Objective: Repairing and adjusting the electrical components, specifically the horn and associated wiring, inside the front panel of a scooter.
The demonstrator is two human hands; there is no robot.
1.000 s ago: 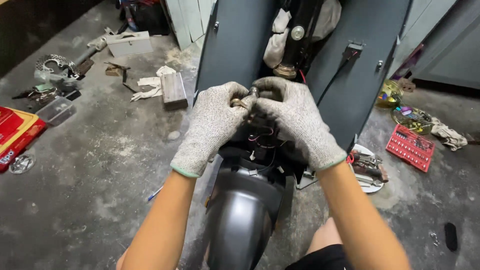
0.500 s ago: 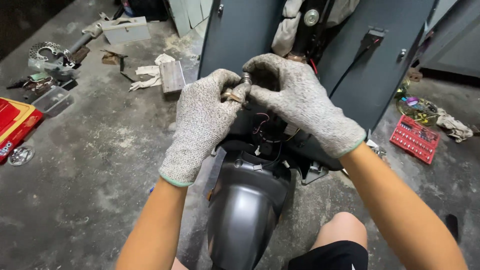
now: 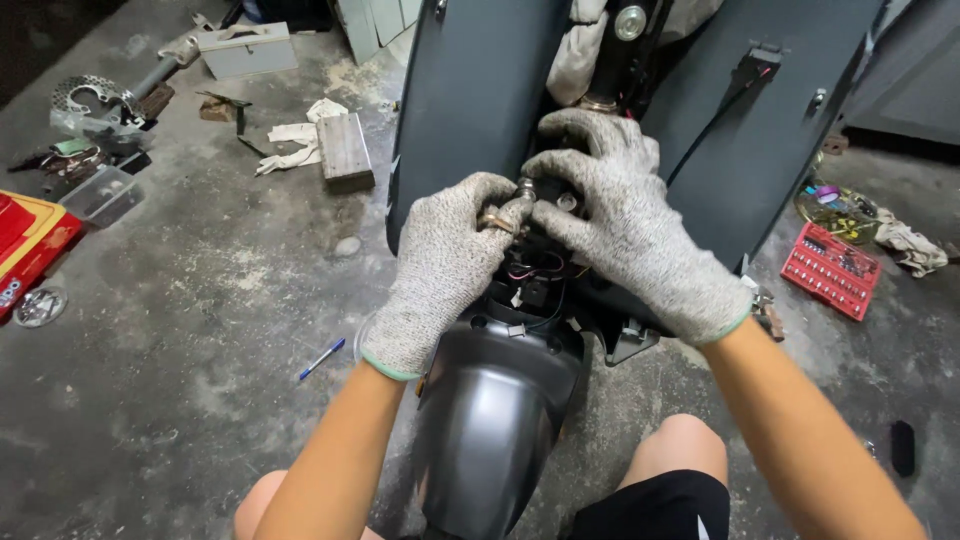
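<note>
Both gloved hands meet at the scooter body's [image 3: 480, 120] open middle — the left hand [image 3: 445, 265] pinches a small brass-coloured fitting [image 3: 497, 220], the right hand [image 3: 620, 220] curls fingers around it to steady it above the wiring [image 3: 535, 275].

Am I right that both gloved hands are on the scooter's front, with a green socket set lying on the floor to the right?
Not quite: the socket set is red, not green, as the head view shows. The left hand and right hand are indeed gloved and on the scooter.
</note>
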